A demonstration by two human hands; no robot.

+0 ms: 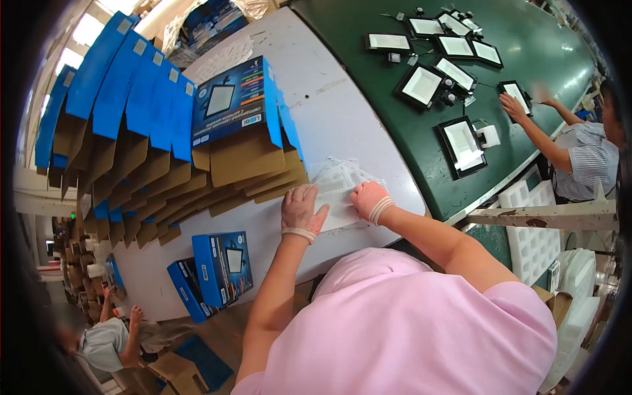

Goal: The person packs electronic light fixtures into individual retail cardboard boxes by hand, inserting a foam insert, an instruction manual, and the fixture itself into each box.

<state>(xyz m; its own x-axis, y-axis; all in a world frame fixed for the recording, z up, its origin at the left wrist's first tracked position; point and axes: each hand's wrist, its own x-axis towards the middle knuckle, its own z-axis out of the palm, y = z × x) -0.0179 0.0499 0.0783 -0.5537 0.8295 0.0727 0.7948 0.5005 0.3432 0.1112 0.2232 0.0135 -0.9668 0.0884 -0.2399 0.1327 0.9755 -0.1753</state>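
My left hand and my right hand both rest on a stack of clear plastic bags with white paper inside on the grey table. Each hand grips one side of the top bag, fingers curled over it. Both hands wear thin gloves with rolled cuffs. Just behind the stack leans a row of blue cardboard boxes with open brown flaps, one printed with a floodlight picture.
Two closed blue boxes stand at the table's near edge. Several black-framed floodlights lie on the green belt to the right, where another person's hands work. White foam trays sit below. A second person crouches lower left.
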